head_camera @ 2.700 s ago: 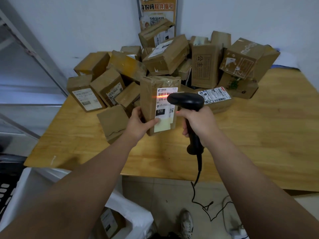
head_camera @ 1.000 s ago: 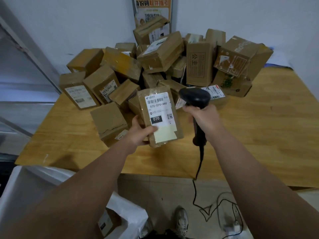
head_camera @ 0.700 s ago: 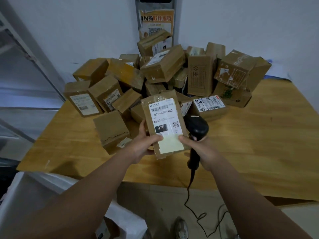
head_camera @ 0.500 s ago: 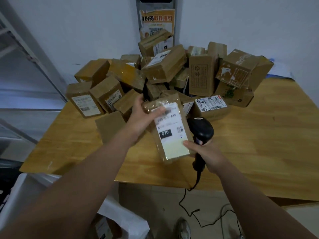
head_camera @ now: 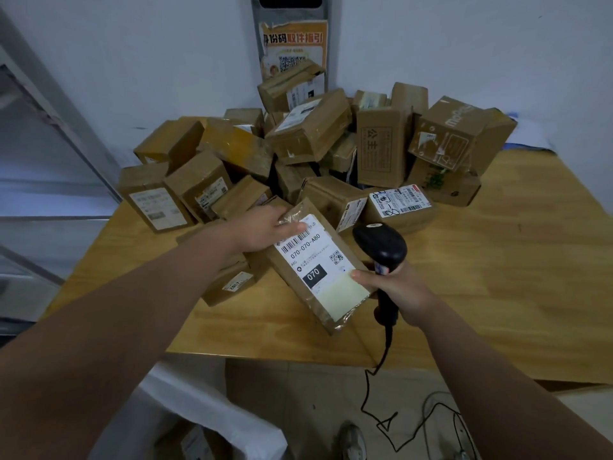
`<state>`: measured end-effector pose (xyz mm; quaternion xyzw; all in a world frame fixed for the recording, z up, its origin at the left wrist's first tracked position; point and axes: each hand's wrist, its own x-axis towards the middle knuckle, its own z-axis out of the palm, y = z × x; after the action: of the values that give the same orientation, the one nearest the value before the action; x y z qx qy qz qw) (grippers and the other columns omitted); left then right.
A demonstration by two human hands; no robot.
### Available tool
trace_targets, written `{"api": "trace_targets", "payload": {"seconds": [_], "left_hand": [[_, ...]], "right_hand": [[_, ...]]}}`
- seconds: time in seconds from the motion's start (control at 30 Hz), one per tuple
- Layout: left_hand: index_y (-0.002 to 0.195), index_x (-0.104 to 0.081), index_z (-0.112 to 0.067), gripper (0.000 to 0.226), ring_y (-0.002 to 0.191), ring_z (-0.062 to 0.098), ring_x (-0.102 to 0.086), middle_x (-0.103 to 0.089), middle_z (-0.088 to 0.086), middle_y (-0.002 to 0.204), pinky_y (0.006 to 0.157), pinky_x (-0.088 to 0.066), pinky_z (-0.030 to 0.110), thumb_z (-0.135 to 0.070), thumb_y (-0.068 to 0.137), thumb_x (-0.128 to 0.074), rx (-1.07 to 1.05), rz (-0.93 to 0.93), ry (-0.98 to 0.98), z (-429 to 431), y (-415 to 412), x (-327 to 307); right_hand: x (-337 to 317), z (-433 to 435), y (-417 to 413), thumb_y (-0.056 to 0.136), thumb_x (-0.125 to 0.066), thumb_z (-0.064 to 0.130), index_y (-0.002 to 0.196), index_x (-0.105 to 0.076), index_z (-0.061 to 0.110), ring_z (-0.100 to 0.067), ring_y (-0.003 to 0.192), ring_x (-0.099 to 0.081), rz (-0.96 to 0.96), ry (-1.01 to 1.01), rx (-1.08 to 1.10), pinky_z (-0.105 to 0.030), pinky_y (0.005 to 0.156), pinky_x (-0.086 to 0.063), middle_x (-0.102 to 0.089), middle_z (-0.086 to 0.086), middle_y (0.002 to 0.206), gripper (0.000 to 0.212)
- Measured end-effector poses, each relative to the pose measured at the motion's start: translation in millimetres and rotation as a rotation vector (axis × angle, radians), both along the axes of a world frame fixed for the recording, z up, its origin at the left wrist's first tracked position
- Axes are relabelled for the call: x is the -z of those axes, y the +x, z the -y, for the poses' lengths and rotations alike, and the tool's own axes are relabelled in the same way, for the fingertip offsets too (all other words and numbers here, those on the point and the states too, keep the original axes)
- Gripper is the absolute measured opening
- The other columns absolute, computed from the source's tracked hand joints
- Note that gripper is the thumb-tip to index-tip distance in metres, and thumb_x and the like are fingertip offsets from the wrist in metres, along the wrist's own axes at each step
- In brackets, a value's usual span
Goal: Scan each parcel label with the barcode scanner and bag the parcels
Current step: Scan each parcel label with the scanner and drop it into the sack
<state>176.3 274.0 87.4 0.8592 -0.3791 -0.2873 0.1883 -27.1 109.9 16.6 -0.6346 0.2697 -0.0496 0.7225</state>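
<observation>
While my left hand (head_camera: 262, 227) grips the upper end of the held parcel (head_camera: 326, 305), thumb laid on its label (head_camera: 315, 257), my right hand (head_camera: 403, 288) is wrapped round the handle of the barcode scanner (head_camera: 381, 247). The scanner sits just right of the held parcel, and the right thumb touches that parcel's right edge. The held parcel is tilted above the surface (head_camera: 514, 287), label facing up toward the camera.

Status, as judged from this view:
1. No scan line shows on the label, and the scanner head points past the held parcel. I cannot tell whether this label has registered.
2. Below and left of the held parcel, the white bag (head_camera: 215, 406) stands open on the floor. One brown box (head_camera: 190, 441) appears to lie inside it, so I judge few parcels bagged.
3. Behind the held parcel, the pile (head_camera: 311, 137) holds a large number of boxes, several with labels turned away.

Remaining work: bag the held parcel, then scan and bag the whole pile. I put the task at an early stage.
</observation>
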Motion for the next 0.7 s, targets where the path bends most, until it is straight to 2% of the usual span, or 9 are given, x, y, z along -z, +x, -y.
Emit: {"api": "trace_targets", "payload": {"seconds": [0.1,0.2,0.27,0.33,0.4,0.5,0.6,0.7], "left_hand": [[0.118,-0.056,-0.027,0.031,0.102,0.014,-0.065,-0.068,-0.007,0.103,0.091,-0.050,0.034,-0.048,0.096,-0.047,-0.070,-0.185,-0.090,-10,2,4],[0.139,-0.047,-0.030,0.047,0.094,0.008,-0.063,-0.066,-0.011,0.101,0.085,-0.048,0.031,-0.045,0.095,-0.054,-0.228,-0.258,-0.199,-12,1,5],[0.142,-0.045,-0.025,0.051,0.089,0.006,-0.059,-0.063,-0.011,0.097,0.076,-0.045,0.027,-0.045,0.095,-0.052,-0.340,-0.190,-0.263,-10,-1,5],[0.141,-0.047,-0.022,0.054,0.095,0.009,-0.058,-0.064,-0.008,0.105,0.079,-0.046,0.028,-0.050,0.096,-0.048,-0.394,-0.105,-0.263,-11,-2,5],[0.141,-0.048,-0.021,0.062,0.115,0.022,-0.057,-0.062,0.003,0.127,0.097,-0.045,0.040,-0.060,0.093,-0.045,-0.424,-0.074,-0.240,-14,-1,6],[0.141,-0.048,-0.023,0.066,0.125,0.028,-0.052,-0.056,0.007,0.137,0.105,-0.040,0.047,-0.066,0.091,-0.041,-0.408,-0.051,-0.188,-18,-3,9],[0.138,-0.050,-0.026,0.061,0.118,0.026,-0.056,-0.062,0.004,0.125,0.098,-0.042,0.041,-0.065,0.092,-0.040,-0.472,-0.064,-0.179,-19,-7,11],[0.125,-0.055,-0.031,0.045,0.090,0.013,-0.060,-0.064,-0.007,0.091,0.078,-0.042,0.030,-0.061,0.094,-0.041,-0.529,-0.101,-0.196,-18,-11,11]], "right_hand": [[2,0,-2,0.079,-0.078,0.011,0.099,-0.068,0.015,-0.013,0.085,-0.071,-0.019,-0.049,0.056,-0.024,0.064,-0.055,-0.074,0.003,0.088,0.023],[5,-6,6,0.079,-0.078,0.025,0.092,-0.067,0.011,-0.011,0.080,-0.063,-0.130,-0.394,0.237,-0.026,0.070,-0.047,-0.067,-0.001,0.083,0.022],[-9,-14,10,0.082,-0.075,0.025,0.076,-0.063,0.012,-0.010,0.065,-0.058,-0.106,-0.475,0.305,-0.026,0.064,-0.042,-0.061,0.000,0.068,0.019],[-28,-25,10,0.083,-0.075,0.022,0.067,-0.062,0.013,-0.011,0.052,-0.056,-0.080,-0.435,0.150,-0.028,0.055,-0.045,-0.058,-0.001,0.057,0.021],[-44,-39,8,0.082,-0.075,0.022,0.069,-0.066,0.008,-0.012,0.047,-0.056,-0.075,-0.443,-0.033,-0.029,0.051,-0.050,-0.059,-0.005,0.055,0.021],[-52,-51,11,0.080,-0.076,0.028,0.078,-0.069,-0.001,-0.017,0.050,-0.059,-0.037,-0.513,-0.040,-0.038,0.055,-0.053,-0.061,-0.013,0.058,0.030],[-55,-55,12,0.079,-0.075,0.025,0.078,-0.067,-0.002,-0.019,0.055,-0.060,-0.063,-0.616,-0.036,-0.042,0.061,-0.055,-0.062,-0.015,0.062,0.028],[-52,-55,9,0.080,-0.073,0.021,0.075,-0.066,0.001,-0.018,0.054,-0.058,-0.122,-0.664,-0.068,-0.042,0.062,-0.055,-0.058,-0.004,0.055,0.022]]}}
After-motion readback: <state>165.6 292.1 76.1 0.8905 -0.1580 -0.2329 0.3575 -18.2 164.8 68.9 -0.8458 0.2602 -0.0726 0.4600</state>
